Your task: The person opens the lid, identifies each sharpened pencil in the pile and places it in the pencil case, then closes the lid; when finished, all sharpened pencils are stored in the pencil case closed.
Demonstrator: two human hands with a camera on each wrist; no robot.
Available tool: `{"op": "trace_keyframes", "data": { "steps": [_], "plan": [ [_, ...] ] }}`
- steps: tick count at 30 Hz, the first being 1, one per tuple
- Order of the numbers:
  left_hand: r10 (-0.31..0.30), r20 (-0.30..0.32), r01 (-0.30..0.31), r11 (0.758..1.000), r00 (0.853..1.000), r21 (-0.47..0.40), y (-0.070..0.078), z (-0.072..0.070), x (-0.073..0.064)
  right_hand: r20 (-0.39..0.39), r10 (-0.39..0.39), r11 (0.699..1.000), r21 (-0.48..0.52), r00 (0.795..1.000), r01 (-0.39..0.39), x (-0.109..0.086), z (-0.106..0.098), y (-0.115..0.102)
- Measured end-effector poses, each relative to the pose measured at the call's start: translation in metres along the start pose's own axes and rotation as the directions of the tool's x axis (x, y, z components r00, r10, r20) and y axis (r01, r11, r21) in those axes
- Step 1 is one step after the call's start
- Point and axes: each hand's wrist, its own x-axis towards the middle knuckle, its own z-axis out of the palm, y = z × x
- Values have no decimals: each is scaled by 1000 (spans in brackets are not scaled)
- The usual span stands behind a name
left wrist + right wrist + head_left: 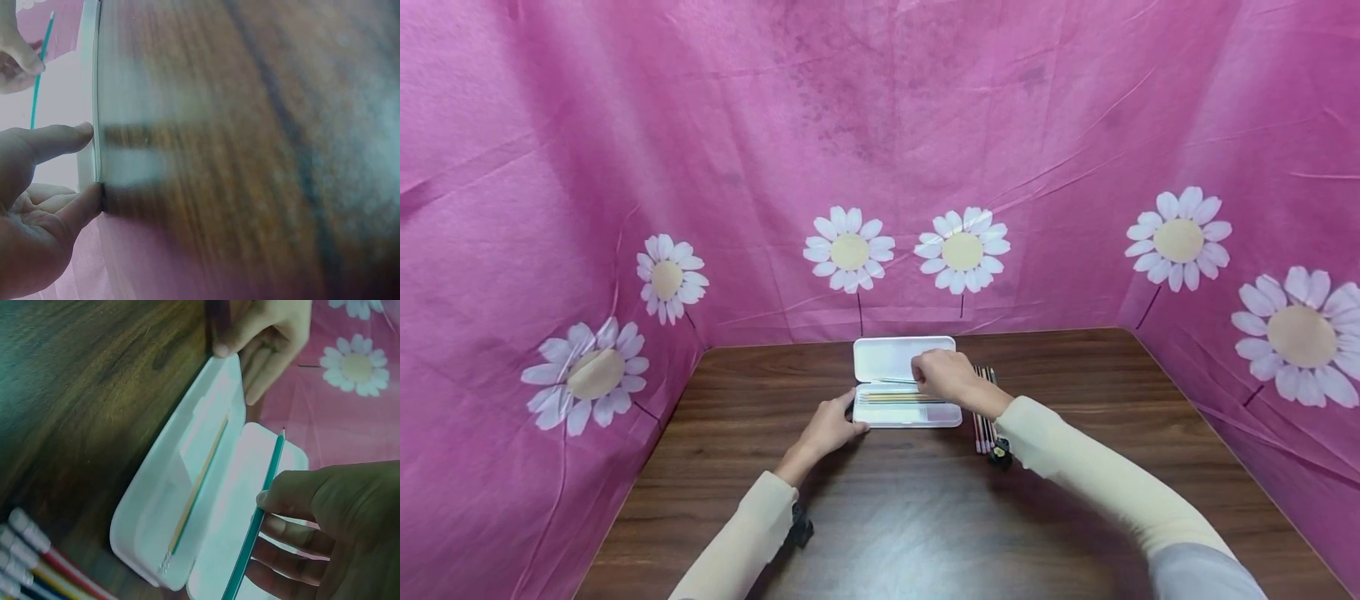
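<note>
A white pencil case [904, 423] lies on the table with its lid [231, 525] folded back. My left hand [831, 427] holds the case's left end, thumb at the near corner and fingers along the short side. Over the lid, my right hand [946, 373] pinches a green pencil [247, 547] between thumb and fingers. That pencil slants above the case, its pointed end toward the left hand. Inside the tray lie a yellow pencil and a green one [199, 486], side by side.
Several loose pencils [983, 433] in red, yellow and dark colours lie in a row right of the case, under the right forearm. The brown wooden table [880, 517] meets a pink cloth [760, 283] printed with white flowers at its back and sides.
</note>
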Motion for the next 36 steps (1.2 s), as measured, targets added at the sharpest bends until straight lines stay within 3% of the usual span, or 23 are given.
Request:
{"op": "trace_keyframes", "data": {
  "steps": [6,12,28,36],
  "plan": [
    [13,-1,-13,1000,1000,-10,0,0,1,25,-6,1000,-23,1000,6,17,20,-6],
    [30,-2,-30,999,1000,-15,1,0,1,2,-14,998,-63,1000,14,26,39,-8],
    [-6,14,6,1000,1000,-15,0,0,3,-32,-38,971,-237,999,29,23,60,-16],
    [5,5,-5,1000,1000,-15,0,1,2,-21,-69,966,-250,997,62,20,61,-18]
  ]
}}
